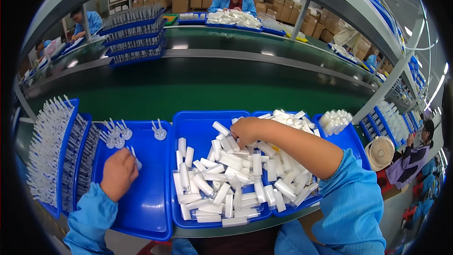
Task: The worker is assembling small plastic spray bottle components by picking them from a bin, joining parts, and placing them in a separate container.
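Note:
At the left blue tray (151, 198), my left hand (120, 174) is closed around a translucent plastic piece (138, 164) with a thin upright stem; my fingers hide most of it. Similar pronged pieces with round bases (113, 139) stand just beyond that hand, and another pronged piece (159, 133) stands near the tray's far edge. My right hand (246, 131) reaches across into the middle blue tray (207, 114), its fingers bent down among white cylinders (231, 161) in clear sleeves. Whatever its fingertips pinch is hidden by the hand.
Stacked blue trays full of upright pronged pieces (49, 156) flank my left arm. A right-hand blue tray (361, 153) holds more cylinders and a bundle of them (336, 122). Farther right is a beige fan (380, 152). Beyond runs a green conveyor belt (203, 85); people work across it.

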A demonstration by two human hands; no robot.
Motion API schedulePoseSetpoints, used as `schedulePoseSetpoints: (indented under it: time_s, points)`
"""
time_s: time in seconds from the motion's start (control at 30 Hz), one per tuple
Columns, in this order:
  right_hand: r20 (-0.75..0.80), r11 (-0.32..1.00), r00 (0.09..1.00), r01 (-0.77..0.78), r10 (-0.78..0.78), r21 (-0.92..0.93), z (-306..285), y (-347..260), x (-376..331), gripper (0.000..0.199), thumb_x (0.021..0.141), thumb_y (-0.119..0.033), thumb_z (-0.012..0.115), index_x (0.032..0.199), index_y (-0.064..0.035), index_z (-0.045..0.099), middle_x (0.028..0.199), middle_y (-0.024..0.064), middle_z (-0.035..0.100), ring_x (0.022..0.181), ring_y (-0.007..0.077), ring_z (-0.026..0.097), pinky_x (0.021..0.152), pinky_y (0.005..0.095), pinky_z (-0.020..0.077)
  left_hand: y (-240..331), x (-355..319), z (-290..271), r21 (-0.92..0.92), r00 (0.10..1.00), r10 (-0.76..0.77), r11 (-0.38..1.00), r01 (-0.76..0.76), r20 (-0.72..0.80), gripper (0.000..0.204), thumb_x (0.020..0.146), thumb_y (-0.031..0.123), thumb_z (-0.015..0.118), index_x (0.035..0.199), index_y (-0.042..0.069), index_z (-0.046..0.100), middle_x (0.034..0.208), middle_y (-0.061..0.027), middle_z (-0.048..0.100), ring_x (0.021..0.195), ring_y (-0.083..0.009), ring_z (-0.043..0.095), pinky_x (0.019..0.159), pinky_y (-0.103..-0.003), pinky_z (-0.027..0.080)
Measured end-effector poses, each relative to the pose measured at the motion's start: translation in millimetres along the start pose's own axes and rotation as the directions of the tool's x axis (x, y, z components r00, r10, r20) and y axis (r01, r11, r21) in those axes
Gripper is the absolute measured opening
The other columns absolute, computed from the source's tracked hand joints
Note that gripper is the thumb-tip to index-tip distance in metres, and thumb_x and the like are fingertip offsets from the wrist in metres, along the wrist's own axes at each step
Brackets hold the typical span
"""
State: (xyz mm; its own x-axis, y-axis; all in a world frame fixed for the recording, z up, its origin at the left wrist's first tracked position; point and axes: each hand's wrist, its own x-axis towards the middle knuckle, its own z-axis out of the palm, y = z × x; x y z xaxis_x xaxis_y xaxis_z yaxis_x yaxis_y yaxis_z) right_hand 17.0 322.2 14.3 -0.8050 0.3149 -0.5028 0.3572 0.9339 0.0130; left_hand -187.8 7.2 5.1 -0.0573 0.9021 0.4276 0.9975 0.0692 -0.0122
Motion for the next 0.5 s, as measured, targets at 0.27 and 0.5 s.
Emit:
schedulePoseSetpoints:
  time_s: [0.27,0.5]
  points:
    - [-0.215,0.997,0.975,0.058,-0.047,0.044,-20,-24,-27,0.027,0.079,-0.016,0.058,0.104,-0.0052,0.06,0.093,0.0142,0.064,0.086,0.0295,0.062,0.07,0.0394,0.0496,16,-20,8,-0.17,0.992,-0.05,0.983,0.069,0.113,0.017,0.068,0.004,0.063,0.083,0.002,0.055,0.085,-0.0119,0.052,0.073,-0.028,0.057,0.063,-0.036,0.048]
    - [-0.409,0.162,0.912,0.399,0.039,0.903,-6,-56,-101,0.026,0.091,-0.017,0.045,0.115,-0.0064,0.045,0.082,0.0064,0.057,0.053,0.0102,0.048,0.047,0.0237,0.0378,112,-35,-75,-0.606,0.979,-0.172,0.793,0.071,-0.109,0.02,0.063,0.001,0.069,0.08,0.005,0.061,0.093,-0.0147,0.056,0.086,-0.0285,0.057,0.071,-0.032,0.049]
